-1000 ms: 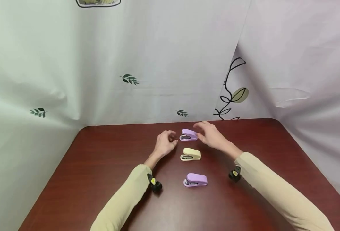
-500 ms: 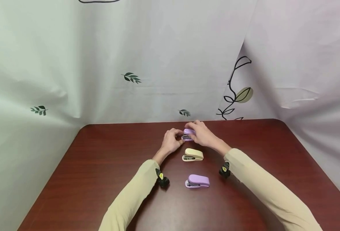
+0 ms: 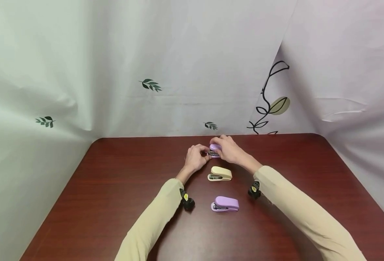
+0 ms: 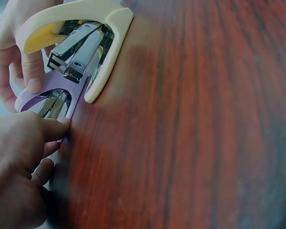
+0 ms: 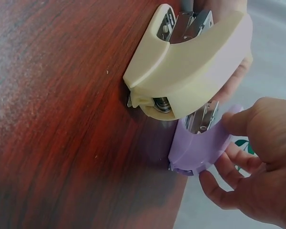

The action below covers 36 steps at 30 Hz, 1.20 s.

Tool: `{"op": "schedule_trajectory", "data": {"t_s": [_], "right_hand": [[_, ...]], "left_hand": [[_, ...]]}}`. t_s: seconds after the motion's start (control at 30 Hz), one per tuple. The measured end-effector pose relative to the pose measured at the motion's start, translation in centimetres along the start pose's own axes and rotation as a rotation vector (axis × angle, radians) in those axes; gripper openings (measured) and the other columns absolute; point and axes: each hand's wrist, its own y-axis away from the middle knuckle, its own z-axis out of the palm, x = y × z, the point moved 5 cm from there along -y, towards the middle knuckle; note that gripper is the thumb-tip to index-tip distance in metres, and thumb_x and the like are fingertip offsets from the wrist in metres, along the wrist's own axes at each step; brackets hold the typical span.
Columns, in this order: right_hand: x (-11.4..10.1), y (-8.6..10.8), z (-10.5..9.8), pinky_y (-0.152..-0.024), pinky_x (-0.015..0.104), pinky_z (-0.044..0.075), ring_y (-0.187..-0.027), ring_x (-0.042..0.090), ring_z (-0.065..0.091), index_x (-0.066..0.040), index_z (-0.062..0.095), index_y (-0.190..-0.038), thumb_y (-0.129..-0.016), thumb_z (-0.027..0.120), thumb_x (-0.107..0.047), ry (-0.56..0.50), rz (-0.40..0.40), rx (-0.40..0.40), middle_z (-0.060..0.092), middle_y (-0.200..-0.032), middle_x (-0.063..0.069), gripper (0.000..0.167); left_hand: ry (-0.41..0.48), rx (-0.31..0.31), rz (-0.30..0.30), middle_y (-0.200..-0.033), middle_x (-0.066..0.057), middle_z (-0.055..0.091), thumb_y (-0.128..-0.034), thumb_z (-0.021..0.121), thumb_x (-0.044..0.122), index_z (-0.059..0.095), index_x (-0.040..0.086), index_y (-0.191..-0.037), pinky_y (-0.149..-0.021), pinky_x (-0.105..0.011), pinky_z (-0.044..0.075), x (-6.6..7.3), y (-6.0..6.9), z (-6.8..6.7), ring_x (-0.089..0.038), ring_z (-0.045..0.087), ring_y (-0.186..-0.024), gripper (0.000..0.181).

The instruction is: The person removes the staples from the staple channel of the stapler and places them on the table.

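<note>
Farthest back of three staplers, a purple stapler [image 3: 214, 150] lies between both hands in the head view. My left hand [image 3: 196, 158] pinches the front end of its base; in the left wrist view the thumb and fingers of the left hand [image 4: 19, 162] meet there. My right hand [image 3: 230, 150] grips its top and rear, and in the right wrist view the right hand [image 5: 262, 157] has thumb and fingers around the purple stapler [image 5: 200, 148]. A cream stapler [image 3: 220, 174] stands just nearer, untouched. A second purple stapler [image 3: 225, 204] lies nearest the front.
The dark red wooden table [image 3: 113, 195] carries the staplers in a rough column. Behind its back edge hangs a pale curtain [image 3: 192, 65] with leaf prints, which also runs along both sides.
Both hands have closed in on the rear purple stapler, the left moving right and the right moving left, and now hold it. The head view has shifted slightly.
</note>
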Motion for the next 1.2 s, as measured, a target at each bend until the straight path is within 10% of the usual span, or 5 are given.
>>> {"op": "schedule_trajectory", "data": {"t_s": [1.2], "right_hand": [[4.7,3.6,-1.4,-0.076,0.043,0.049,-0.086,0.031,0.059,0.000,0.046,-0.117,-0.091,0.058,0.012,-0.336,0.120,0.200,0.059,-0.100,0.019,0.031]], "left_hand": [[-0.008,-0.027,-0.035,-0.100,0.005,0.069,-0.0822,0.082,0.021,0.078,0.016,-0.098,-0.078,-0.038,0.047,-0.5,0.0,0.4,-0.019,0.058,-0.096,0.017]]}}
